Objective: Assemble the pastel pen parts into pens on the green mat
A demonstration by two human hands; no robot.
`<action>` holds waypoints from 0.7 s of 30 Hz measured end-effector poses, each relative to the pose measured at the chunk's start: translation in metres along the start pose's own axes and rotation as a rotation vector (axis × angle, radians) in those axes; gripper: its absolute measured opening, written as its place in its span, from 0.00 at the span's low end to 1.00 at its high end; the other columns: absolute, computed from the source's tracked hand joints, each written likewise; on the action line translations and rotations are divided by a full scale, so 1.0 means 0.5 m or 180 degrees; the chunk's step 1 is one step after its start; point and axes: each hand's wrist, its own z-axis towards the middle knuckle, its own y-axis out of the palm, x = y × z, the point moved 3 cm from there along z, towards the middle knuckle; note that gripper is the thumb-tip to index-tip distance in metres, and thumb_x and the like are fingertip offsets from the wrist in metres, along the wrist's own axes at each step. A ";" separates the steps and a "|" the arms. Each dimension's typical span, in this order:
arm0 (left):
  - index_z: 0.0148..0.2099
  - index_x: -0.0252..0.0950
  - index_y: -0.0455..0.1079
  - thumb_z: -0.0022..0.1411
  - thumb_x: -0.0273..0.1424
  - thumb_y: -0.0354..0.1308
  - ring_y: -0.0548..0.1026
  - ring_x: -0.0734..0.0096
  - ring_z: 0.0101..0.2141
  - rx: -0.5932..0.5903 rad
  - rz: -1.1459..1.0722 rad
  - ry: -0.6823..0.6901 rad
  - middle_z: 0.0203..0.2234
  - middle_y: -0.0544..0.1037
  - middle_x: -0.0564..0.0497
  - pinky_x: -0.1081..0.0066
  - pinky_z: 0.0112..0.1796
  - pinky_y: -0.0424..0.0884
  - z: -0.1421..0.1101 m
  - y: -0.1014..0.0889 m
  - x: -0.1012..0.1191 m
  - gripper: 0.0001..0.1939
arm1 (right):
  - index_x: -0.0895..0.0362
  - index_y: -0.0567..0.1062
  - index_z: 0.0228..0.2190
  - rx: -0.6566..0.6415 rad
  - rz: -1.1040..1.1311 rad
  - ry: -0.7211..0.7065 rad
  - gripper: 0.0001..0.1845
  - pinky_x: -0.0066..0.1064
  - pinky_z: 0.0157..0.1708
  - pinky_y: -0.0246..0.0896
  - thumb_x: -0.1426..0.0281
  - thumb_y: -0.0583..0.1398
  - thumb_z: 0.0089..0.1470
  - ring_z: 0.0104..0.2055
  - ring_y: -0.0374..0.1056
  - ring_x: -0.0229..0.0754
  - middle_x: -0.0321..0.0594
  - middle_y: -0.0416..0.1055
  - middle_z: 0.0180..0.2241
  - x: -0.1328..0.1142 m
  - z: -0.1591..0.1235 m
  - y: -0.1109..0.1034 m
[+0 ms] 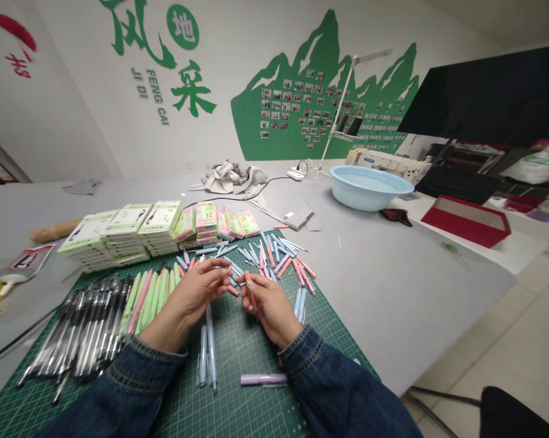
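OK, a pink part [252,299], apparently a pen piece, is held in the right grip [271,302], above the mat [229,413] and on the near side of the loose parts [283,258]. It is mostly covered by the fingers, so its full length can't be read.

Judged light and stiff, likely plastic. Probably smooth and round, so some slip and roll between fingertips should be expected. Not very fragile, though a thin wall could be cracked if squeezed hard. Best taken mid-barrel by thumb and forefinger, ends left free, pressure kept low.

Right grip: closed to a pinch, thumb and fingers set on the part. Left grip [201,286]: fingers curled, thumb and forefinger held nearly together, just beside the right fingertips; whether anything small is pinched there can't be told. Contact between the two can't be confirmed.

Blue pens [211,353] are laid on the mat between the wrists, with a purple pen [263,379] placed by the right sleeve [320,371]. Similar handling would be assumed: light, stiff, easily rolled. Black pens [85,328] and green pens [154,295] are lined up at left.
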 end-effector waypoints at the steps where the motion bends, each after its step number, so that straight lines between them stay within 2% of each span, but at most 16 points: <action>1: 0.37 0.33 0.73 0.47 0.27 0.65 0.75 0.75 0.27 -0.0035 0.0299 0.0125 0.29 0.77 0.49 0.77 0.27 0.71 -0.002 0.001 0.007 0.12 | 0.59 0.75 0.33 -0.0033 0.0027 0.0040 0.17 0.23 0.22 0.49 0.58 0.62 0.48 0.20 0.57 0.29 0.34 0.66 0.23 0.001 -0.001 0.001; 6: 0.36 0.34 0.74 0.50 0.33 0.62 0.75 0.68 0.29 0.0093 0.1725 0.1015 0.29 0.78 0.49 0.71 0.32 0.70 -0.012 0.003 0.044 0.10 | 0.59 0.77 0.35 -0.0085 -0.0111 0.0003 0.17 0.24 0.22 0.48 0.59 0.63 0.47 0.21 0.57 0.30 0.35 0.66 0.24 0.013 0.000 0.001; 11: 0.37 0.38 0.73 0.53 0.32 0.59 0.76 0.66 0.35 0.0260 0.2635 0.1735 0.32 0.79 0.51 0.72 0.36 0.69 -0.036 0.019 0.072 0.07 | 0.58 0.77 0.36 -0.0146 -0.0338 -0.0169 0.15 0.25 0.27 0.51 0.62 0.62 0.50 0.25 0.58 0.32 0.35 0.65 0.26 0.016 0.001 0.000; 17: 0.41 0.40 0.72 0.59 0.29 0.53 0.75 0.68 0.36 -0.0168 0.3624 0.2308 0.34 0.79 0.52 0.70 0.38 0.68 -0.057 0.048 0.075 0.09 | 0.59 0.77 0.32 -0.0258 -0.0427 -0.0483 0.11 0.28 0.31 0.52 0.64 0.63 0.49 0.28 0.58 0.34 0.35 0.65 0.24 0.009 0.000 0.008; 21: 0.46 0.41 0.73 0.62 0.28 0.50 0.73 0.67 0.39 -0.0267 0.3818 0.2783 0.37 0.78 0.49 0.68 0.41 0.67 -0.067 0.056 0.062 0.14 | 0.59 0.75 0.30 -0.0476 -0.0190 -0.0670 0.09 0.29 0.32 0.52 0.64 0.61 0.52 0.29 0.57 0.35 0.34 0.63 0.25 0.006 -0.004 0.017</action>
